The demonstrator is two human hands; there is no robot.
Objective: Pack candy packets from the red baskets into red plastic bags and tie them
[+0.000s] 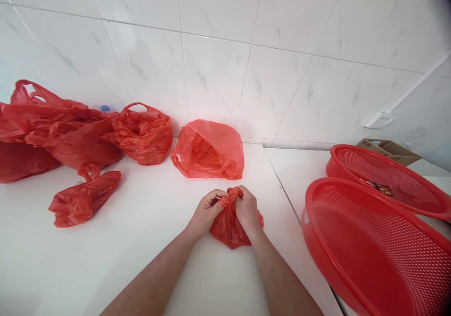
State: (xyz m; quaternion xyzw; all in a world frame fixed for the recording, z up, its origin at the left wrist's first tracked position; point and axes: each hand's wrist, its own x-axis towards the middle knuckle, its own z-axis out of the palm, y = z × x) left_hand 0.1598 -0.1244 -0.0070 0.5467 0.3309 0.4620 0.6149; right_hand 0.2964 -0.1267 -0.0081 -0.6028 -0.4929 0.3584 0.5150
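A small red plastic bag [229, 229] rests on the white table in front of me, its top gathered and twisted. My left hand [208, 211] pinches the gathered neck from the left, thumb and fingers closed on the plastic. On the other side, my right hand [247, 211] is closed on the same twisted top, its fingertips partly hidden behind the plastic. What the bag contains is hidden. Just behind it lies an open red plastic bag [229, 142] with crumpled red plastic inside.
Two red mesh baskets [317, 212] stand at the right, with a cardboard box [387, 149] behind. At the left are a knotted red bag [82, 203], a crumpled red bag [148, 137] and larger red bags [77, 137]. A tiled wall [211, 67] bounds the white table [141, 240].
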